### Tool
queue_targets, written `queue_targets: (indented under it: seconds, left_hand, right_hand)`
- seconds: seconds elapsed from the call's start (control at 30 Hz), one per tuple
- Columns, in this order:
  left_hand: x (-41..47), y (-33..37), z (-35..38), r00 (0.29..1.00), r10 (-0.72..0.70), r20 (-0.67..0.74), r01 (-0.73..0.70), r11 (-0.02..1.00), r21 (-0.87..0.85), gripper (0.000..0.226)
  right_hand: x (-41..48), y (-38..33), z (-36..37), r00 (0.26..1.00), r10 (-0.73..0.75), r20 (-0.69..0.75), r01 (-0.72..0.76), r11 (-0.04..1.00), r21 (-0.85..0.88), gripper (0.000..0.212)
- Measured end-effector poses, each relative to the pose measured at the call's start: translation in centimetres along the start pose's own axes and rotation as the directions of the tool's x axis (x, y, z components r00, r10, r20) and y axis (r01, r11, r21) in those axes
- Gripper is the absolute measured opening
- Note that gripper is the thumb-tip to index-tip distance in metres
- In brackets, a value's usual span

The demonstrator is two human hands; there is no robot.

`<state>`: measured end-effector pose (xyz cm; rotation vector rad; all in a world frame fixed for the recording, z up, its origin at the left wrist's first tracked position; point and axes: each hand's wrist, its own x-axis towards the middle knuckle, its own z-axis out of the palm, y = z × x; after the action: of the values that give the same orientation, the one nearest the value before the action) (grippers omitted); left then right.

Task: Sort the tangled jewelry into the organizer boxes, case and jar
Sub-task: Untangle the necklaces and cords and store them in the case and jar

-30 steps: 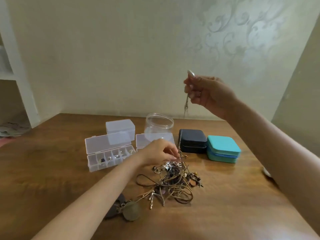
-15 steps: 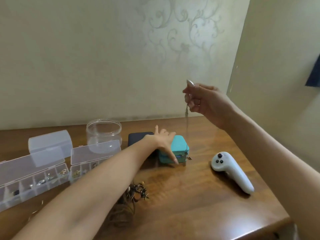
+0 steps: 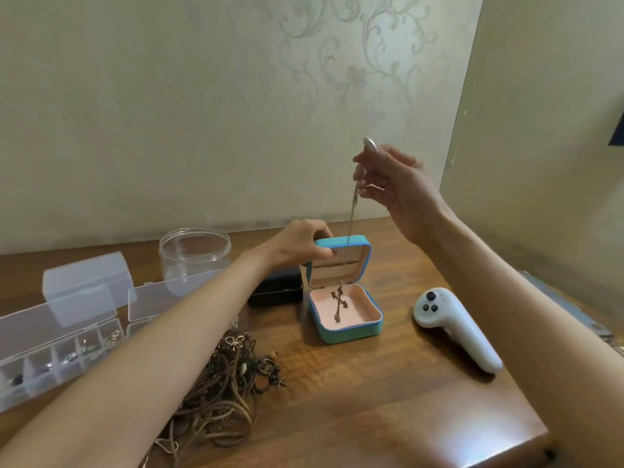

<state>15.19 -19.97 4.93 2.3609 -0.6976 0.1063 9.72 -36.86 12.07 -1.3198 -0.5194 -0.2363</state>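
The teal case (image 3: pixel 351 331) stands with its lid up, pink lining showing. My left hand (image 3: pixel 300 246) grips the top left corner of the raised lid. My right hand (image 3: pixel 391 184) is held high above the case and pinches a thin chain (image 3: pixel 352 214). The chain hangs straight down behind the lid's top edge. A dark cross-shaped pendant (image 3: pixel 338 304) lies on the pink floor of the case. The tangle of brown cords and jewelry (image 3: pixel 223 386) sits in front, partly under my left forearm.
A black case (image 3: pixel 275 292) sits shut left of the teal one. A clear jar (image 3: pixel 194 258) stands behind it. Two clear organizer boxes (image 3: pixel 57 342) with open lids lie at left. A white controller (image 3: pixel 456 329) lies right of the teal case. The table's front right edge is near.
My left hand went from resting on the shut teal case to holding its lid raised. The pendant now lies inside. My right hand stays high with the chain.
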Motion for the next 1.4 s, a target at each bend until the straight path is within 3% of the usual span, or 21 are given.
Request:
queue_targets:
  seconds: [0.13, 0.27, 0.43, 0.6, 0.8, 0.9, 1.0, 1.1, 1.23, 1.4]
  left_hand:
    - [-0.5, -1.3, 1.1, 0.975, -0.091, -0.205, 0.058, 0.985, -0.162, 0.030]
    - [-0.9, -1.6, 2.2, 0.913, -0.109, -0.392, 0.022, 0.975, -0.220, 0.040]
    - [-1.4, -1.6, 3.0, 0.870, -0.032, -0.491, -0.036, 0.991, -0.128, 0.042]
    - [-2.0, -2.0, 3.8, 0.806, -0.012, -0.591, -0.019, 0.999, -0.047, 0.038]
    - [-2.7, -2.2, 4.2, 0.753, -0.007, -0.658, -0.046, 0.997, -0.063, 0.043]
    - [-2.9, -2.4, 4.2, 0.715, -0.016, -0.699, -0.030, 0.998, -0.054, 0.033]
    - [-2.6, -2.5, 4.0, 0.743, -0.071, -0.666, 0.068, 0.997, -0.031, 0.022]
    - [-2.8, -2.6, 4.2, 0.872, -0.062, -0.486, 0.154, 0.976, 0.151, 0.014]
    - [-4.4, -3.1, 3.5, 0.961, -0.116, -0.250, 0.160, 0.974, 0.163, 0.050]
    - [-7.6, -2.9, 2.1, 0.967, 0.179, -0.179, -0.087, 0.899, 0.428, 0.096]
  right_hand:
    - [0.0, 0.8, 0.5, 1.000, 0.003, 0.025, -0.003, 1.000, -0.011, 0.019]
    - [-1.0, 2.5, 0.3, 0.999, 0.049, 0.018, -0.045, 0.986, -0.161, 0.020]
    - [-3.7, 5.2, -0.2, 0.989, 0.134, 0.054, -0.110, 0.939, -0.327, 0.023]
    - [-5.8, 6.1, -0.2, 0.992, 0.065, 0.108, -0.024, 0.939, -0.342, 0.016]
    - [-7.8, 11.0, 0.4, 0.947, 0.278, 0.160, -0.107, 0.744, -0.659, 0.015]
    - [-8.4, 13.2, 0.3, 0.948, 0.240, 0.207, 0.022, 0.601, -0.799, 0.011]
    - [-8.6, 14.0, -0.2, 0.939, 0.215, 0.270, 0.137, 0.486, -0.863, 0.008]
    - [-8.6, 14.0, -0.6, 0.924, 0.208, 0.321, 0.194, 0.469, -0.862, 0.008]
    - [-8.6, 14.3, -0.8, 0.922, 0.163, 0.350, 0.239, 0.471, -0.849, 0.008]
    - [-8.7, 14.2, -0.7, 0.940, 0.121, 0.319, 0.217, 0.508, -0.834, 0.007]
